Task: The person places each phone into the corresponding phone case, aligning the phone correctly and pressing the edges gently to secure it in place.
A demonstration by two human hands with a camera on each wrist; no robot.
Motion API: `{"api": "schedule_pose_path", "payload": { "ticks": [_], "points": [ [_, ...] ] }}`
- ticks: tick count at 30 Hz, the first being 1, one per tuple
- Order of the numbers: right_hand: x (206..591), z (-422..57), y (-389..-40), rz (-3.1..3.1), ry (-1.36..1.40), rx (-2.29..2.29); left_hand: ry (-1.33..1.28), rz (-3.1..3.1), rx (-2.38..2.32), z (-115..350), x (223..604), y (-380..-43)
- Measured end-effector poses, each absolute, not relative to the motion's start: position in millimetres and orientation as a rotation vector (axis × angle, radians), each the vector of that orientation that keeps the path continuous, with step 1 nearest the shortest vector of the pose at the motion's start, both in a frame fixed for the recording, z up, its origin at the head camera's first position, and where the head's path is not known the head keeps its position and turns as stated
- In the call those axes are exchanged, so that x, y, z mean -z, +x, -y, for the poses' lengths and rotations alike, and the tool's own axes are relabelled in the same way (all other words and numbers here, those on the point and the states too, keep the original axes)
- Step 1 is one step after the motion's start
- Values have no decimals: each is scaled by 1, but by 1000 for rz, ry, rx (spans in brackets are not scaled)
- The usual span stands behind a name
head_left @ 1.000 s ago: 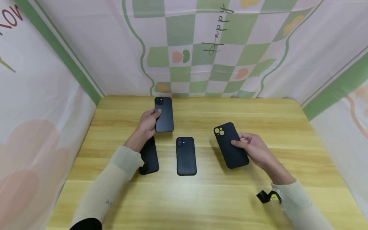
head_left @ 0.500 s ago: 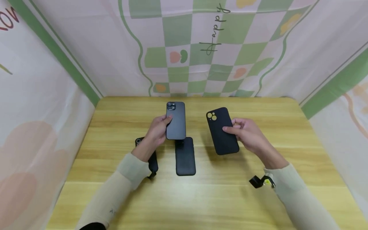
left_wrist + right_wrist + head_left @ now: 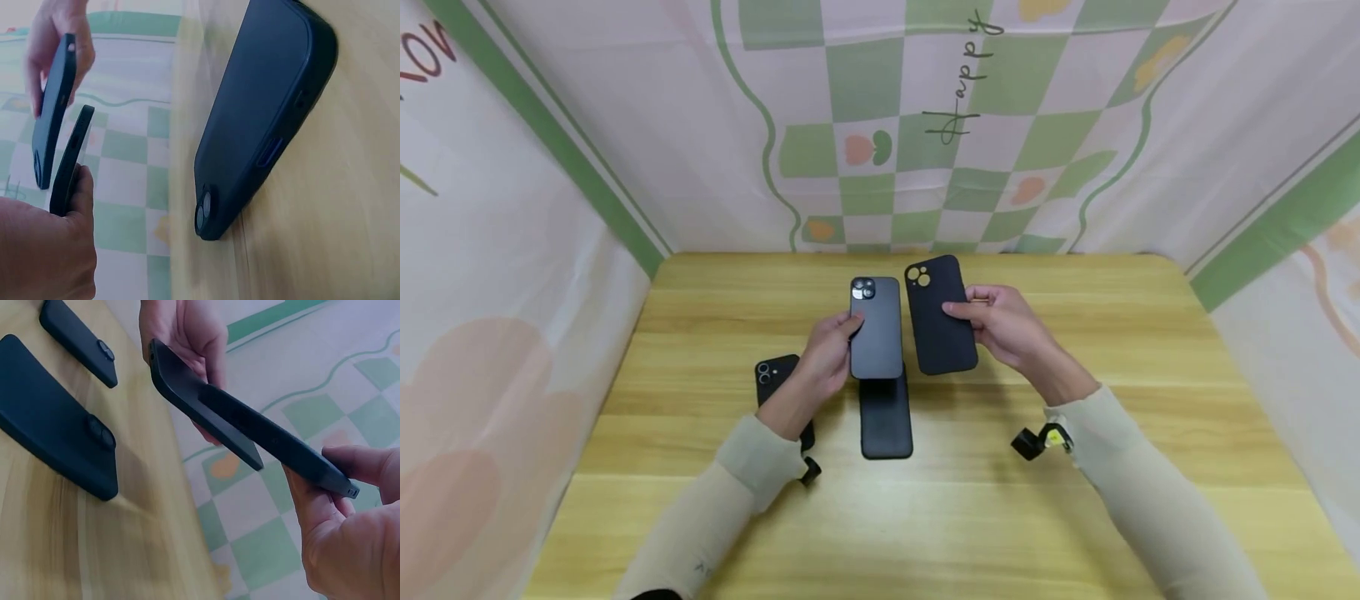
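In the head view my left hand [image 3: 829, 358] holds a dark grey smartphone [image 3: 877, 337] by its left edge, thumb on the back, camera lenses at the top left. My right hand [image 3: 1011, 329] pinches a black phone case [image 3: 942, 333] by its right edge, thumb on the outer face; its camera cutouts show the table through them. Phone and case are raised above the table, side by side with a narrow gap in the head view. The right wrist view shows the case [image 3: 275, 440] edge-on, overlapping the phone [image 3: 200, 406]; whether they touch I cannot tell.
Below the held phone a black phone [image 3: 886, 425] lies on the wooden table [image 3: 985, 533], its top hidden. Another black phone [image 3: 775, 371] lies to its left, partly covered by my left wrist. A patterned cloth [image 3: 820, 183] hangs behind the table's far edge.
My left hand has carried the phone right and slightly toward me. My right hand has brought the case left and away from me, so the two are now close together.
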State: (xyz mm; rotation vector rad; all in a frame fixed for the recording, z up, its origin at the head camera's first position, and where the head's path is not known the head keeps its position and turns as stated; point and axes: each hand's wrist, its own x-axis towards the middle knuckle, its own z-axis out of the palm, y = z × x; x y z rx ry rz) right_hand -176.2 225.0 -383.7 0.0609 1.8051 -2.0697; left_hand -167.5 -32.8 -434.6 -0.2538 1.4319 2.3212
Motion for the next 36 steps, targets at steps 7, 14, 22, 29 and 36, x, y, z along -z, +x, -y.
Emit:
{"api": "schedule_pose_path", "payload": {
  "ticks": [7,14,22,29,36],
  "points": [
    [385,-210,-182,-1792,93,2077,-277,-1350,-2382,29,433,-164],
    [388,-197,-184,-1791,110,2063,-234,-1269,-2436,23,436,-163],
    [390,-180,-184,-1771,106,2084,-178,-1313,-2409,19,434,-157],
    [392,-167,-183,-1738,89,2076,-226,-1255,-2457,16,435,-156],
    [394,-160,-180,-1746,103,2069,-215,-1208,-2475,18,436,-156]
  ]
}}
